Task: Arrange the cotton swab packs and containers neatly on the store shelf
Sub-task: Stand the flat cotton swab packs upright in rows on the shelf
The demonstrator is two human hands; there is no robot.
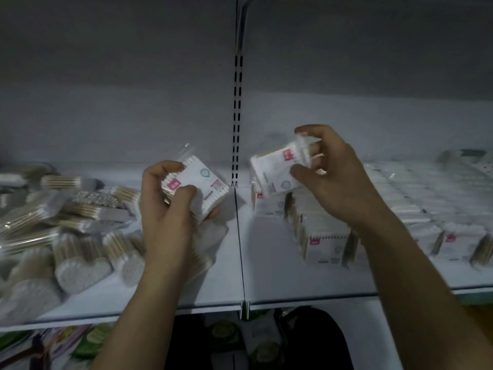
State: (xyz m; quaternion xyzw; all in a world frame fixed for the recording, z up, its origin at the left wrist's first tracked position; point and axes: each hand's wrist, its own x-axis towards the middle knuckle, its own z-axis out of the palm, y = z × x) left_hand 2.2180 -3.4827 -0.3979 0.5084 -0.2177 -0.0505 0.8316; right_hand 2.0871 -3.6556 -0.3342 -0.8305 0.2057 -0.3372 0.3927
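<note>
Nearest, under the shelf's front lip, a lower level holds colourful goods (53, 348) and a dark rounded object (306, 337), both too dim to name. The white shelf (266, 268) is made of two boards that meet at a dark seam (241, 249). A bare strip runs along the front edge on both sides of this seam, and this is the widest open room.

On the left board lies a loose heap of swab packs (66, 222), with wooden sticks and white tips pointing many ways. It reaches almost to the front edge. On the right board a row of boxed packs (320, 236) stands upright, and each front shows a small red label whose writing is too blurred to read.

The left hand (170, 206) is above the heap, fingers and thumb curled around a white pack (205, 182) with a red square and a teal round mark. The right hand (336, 177) is raised over the back of the row and pinches a second pack (274, 166), tilted, with the same red label. The two packs are apart, one on each side of the slotted upright (237, 116).

More flat packs (413, 188) lie further right. Behind all is a plain grey back panel (106, 116), dark near the top.
</note>
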